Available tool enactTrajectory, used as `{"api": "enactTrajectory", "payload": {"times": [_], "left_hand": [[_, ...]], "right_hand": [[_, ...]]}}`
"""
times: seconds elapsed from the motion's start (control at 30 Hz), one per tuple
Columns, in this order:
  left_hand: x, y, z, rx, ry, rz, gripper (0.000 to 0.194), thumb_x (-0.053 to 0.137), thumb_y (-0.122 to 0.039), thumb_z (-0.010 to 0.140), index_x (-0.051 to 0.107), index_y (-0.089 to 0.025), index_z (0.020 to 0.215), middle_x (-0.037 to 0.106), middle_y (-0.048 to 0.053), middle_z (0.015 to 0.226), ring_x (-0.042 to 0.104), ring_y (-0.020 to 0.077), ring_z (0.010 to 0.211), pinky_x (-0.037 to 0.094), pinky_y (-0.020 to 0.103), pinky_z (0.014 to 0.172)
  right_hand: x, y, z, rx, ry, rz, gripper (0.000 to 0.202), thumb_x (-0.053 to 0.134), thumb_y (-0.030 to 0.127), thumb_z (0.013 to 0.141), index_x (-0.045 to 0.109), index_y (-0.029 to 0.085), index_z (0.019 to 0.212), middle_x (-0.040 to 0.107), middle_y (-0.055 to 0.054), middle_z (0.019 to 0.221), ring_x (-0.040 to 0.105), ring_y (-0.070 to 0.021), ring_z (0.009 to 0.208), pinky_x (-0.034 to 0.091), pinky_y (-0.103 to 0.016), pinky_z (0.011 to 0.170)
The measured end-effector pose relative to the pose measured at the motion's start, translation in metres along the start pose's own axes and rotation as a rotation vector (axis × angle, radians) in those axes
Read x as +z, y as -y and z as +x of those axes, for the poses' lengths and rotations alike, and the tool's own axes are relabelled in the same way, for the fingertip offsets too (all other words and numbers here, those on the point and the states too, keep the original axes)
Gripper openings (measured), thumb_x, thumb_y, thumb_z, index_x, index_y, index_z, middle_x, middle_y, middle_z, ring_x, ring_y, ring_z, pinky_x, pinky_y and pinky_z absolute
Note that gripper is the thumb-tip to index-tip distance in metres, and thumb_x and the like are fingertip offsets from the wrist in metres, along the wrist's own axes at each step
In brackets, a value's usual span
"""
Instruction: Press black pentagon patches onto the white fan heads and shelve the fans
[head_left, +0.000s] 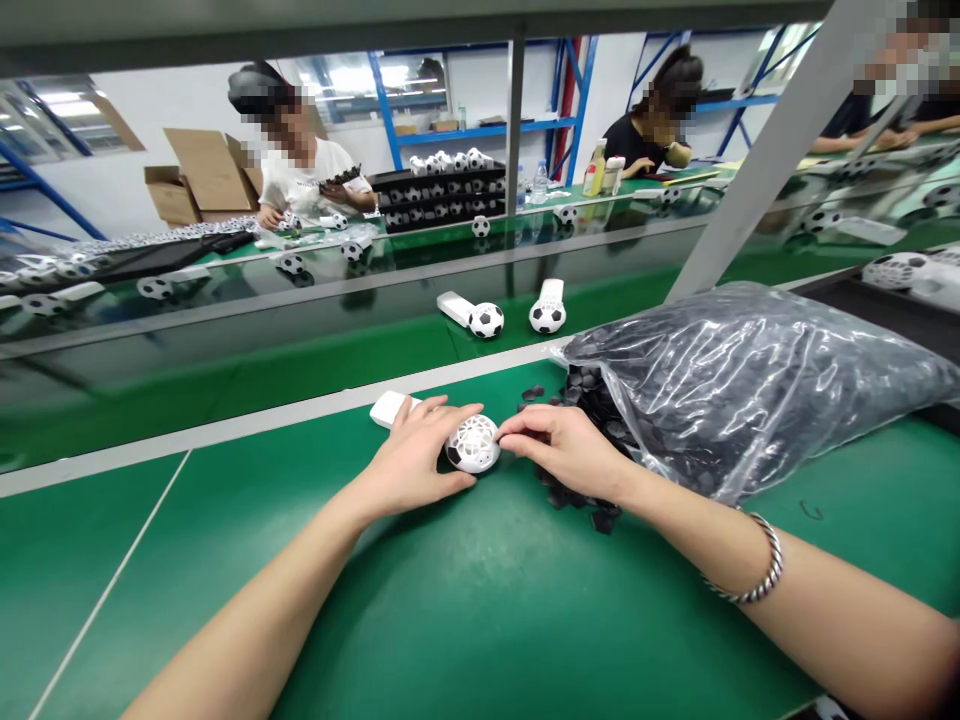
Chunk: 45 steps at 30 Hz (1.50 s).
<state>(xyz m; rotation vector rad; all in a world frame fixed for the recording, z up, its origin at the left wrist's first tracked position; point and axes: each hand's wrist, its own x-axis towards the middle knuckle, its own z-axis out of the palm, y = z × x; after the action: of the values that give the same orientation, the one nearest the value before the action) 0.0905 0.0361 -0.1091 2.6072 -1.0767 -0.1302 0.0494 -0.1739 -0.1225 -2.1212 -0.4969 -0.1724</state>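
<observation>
My left hand (409, 455) is wrapped around a white soccer-ball handheld fan (475, 446) lying on the green bench. Its round head has an open grille with some black patches, and its flat white handle sticks out behind my fingers. From the other side, my right hand (566, 445) pinches at the head's right edge. Whatever sits between that thumb and forefinger is too small to make out. Under and beside my right hand spreads a pile of small black pentagon pieces (589, 385), spilling from a clear plastic bag (765, 380).
Beyond a pale metal rail (300, 408), two more soccer-ball fans (486, 320) lie on the green conveyor belt (360, 372). A slanted grey post (772, 150) rises behind the bag. Across the belt, people work beside stacked black trays (442, 200) and cardboard boxes (210, 170).
</observation>
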Motion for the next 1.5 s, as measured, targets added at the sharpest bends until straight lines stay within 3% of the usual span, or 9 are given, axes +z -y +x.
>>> {"api": "enactTrajectory", "payload": {"times": [0.13,0.3,0.53,0.8,0.87,1.0,1.23,1.37,1.5], "left_hand": [[0.002,0.0,0.001,-0.025,-0.011,-0.03,0.072,0.064,-0.05,0.066,0.034,-0.032,0.129,0.046,0.003,0.127,0.026,0.0314,0.125,0.014,0.053,0.103],[0.003,-0.002,0.0,-0.042,-0.036,-0.052,0.07,0.063,-0.052,0.066,0.037,-0.032,0.127,0.048,0.002,0.125,0.026,0.0307,0.126,0.017,0.051,0.103],[0.008,-0.003,0.002,-0.047,-0.087,-0.054,0.07,0.061,-0.06,0.065,0.042,-0.028,0.124,0.05,0.003,0.124,0.028,0.032,0.124,0.011,0.054,0.103],[0.012,-0.006,0.003,-0.098,-0.145,-0.067,0.064,0.061,-0.056,0.066,0.046,-0.028,0.121,0.052,0.002,0.123,0.03,0.0303,0.124,0.009,0.055,0.105],[0.012,-0.005,0.002,-0.099,-0.147,-0.069,0.062,0.062,-0.055,0.066,0.047,-0.028,0.12,0.052,0.002,0.122,0.03,0.0304,0.123,0.01,0.054,0.104],[0.013,-0.005,0.003,-0.099,-0.154,-0.067,0.061,0.062,-0.053,0.066,0.045,-0.029,0.12,0.052,0.001,0.121,0.031,0.03,0.122,0.01,0.055,0.104],[0.009,-0.008,0.005,-0.044,-0.196,-0.091,0.05,0.065,-0.044,0.066,0.053,-0.024,0.11,0.058,0.004,0.104,0.044,0.0254,0.104,0.033,0.043,0.094],[0.012,-0.007,0.005,-0.014,-0.178,-0.086,0.053,0.063,-0.046,0.068,0.049,-0.024,0.115,0.055,0.005,0.11,0.041,0.0261,0.11,0.026,0.046,0.099],[0.019,-0.005,0.004,-0.046,-0.18,-0.045,0.068,0.065,-0.055,0.062,0.044,-0.024,0.119,0.051,0.007,0.12,0.03,0.0303,0.123,0.008,0.053,0.105]], "right_hand": [[0.002,0.001,0.0,0.009,-0.011,0.001,0.019,0.057,0.015,0.082,0.062,0.021,0.099,0.061,0.002,0.08,0.054,-0.0115,0.071,0.042,-0.023,0.068],[0.002,0.008,-0.002,0.014,0.023,0.147,0.009,0.053,0.012,0.084,0.058,0.017,0.089,0.061,0.001,0.079,0.056,-0.011,0.071,0.044,-0.021,0.066],[0.011,0.007,-0.004,-0.112,0.048,0.043,0.008,0.059,0.011,0.08,0.063,0.018,0.08,0.055,-0.001,0.083,0.053,-0.0135,0.083,0.042,-0.026,0.079],[0.019,0.003,-0.001,-0.075,-0.047,0.063,0.013,0.063,0.007,0.075,0.055,0.017,0.072,0.051,0.002,0.077,0.049,-0.0108,0.073,0.043,-0.024,0.071],[0.019,0.001,-0.002,-0.061,-0.06,0.051,0.013,0.064,0.009,0.074,0.055,0.018,0.08,0.052,0.0,0.086,0.05,-0.0127,0.083,0.043,-0.024,0.071],[0.02,-0.004,-0.001,0.001,-0.046,0.067,0.034,0.064,0.015,0.074,0.05,0.022,0.104,0.048,-0.004,0.114,0.044,-0.0176,0.108,0.045,-0.026,0.073],[0.024,-0.003,0.0,0.048,0.024,0.141,0.034,0.059,0.015,0.079,0.046,0.021,0.11,0.055,-0.003,0.111,0.051,-0.016,0.102,0.046,-0.027,0.076],[0.018,-0.009,0.004,0.021,0.012,-0.112,0.03,0.054,0.027,0.086,0.047,0.018,0.114,0.053,-0.007,0.116,0.048,-0.0181,0.107,0.043,-0.033,0.086],[0.012,-0.024,0.01,0.092,-0.02,-0.645,0.043,0.045,0.037,0.09,0.042,0.013,0.126,0.03,-0.016,0.136,0.022,-0.0303,0.127,0.029,-0.05,0.095]]}}
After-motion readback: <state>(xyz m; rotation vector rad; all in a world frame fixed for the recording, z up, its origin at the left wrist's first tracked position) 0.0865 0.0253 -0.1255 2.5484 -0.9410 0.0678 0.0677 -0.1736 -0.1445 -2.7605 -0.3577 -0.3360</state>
